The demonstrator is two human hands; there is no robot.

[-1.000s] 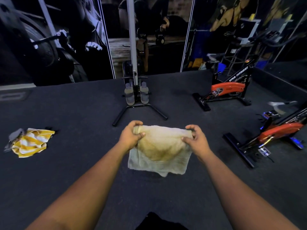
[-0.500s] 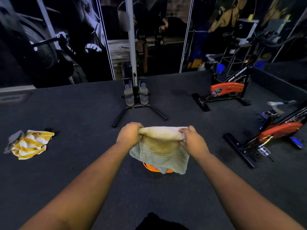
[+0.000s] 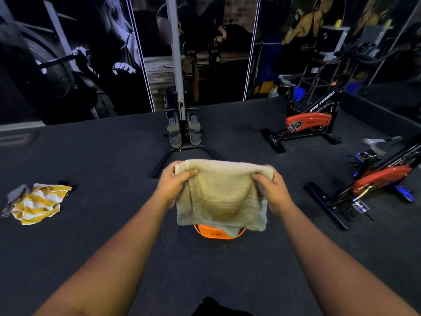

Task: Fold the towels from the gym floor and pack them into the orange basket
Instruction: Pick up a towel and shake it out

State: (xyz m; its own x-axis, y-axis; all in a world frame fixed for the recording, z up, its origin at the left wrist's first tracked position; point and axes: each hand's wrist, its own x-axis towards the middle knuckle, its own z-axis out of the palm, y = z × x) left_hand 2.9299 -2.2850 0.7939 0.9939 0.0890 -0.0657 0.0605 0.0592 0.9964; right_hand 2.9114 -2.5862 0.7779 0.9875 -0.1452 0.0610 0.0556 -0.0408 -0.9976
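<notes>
Floor, dark mat, carries everything: 2 orange bikes on the right, a rower dead ahead, well apart from the work. Beige towel hangs doubled btwn both hands, fold at the top, free edges drooping, prob held up so it's squared before lowering. Left hand pinches the top-left corner, thumb in front; right hand grips the top-right corner likewise. Striped towel lies crumpled far left, not yet folded. Basket sits on the floor right below the beige towel, only its near rim showing, so the drop should be straight down.
</notes>
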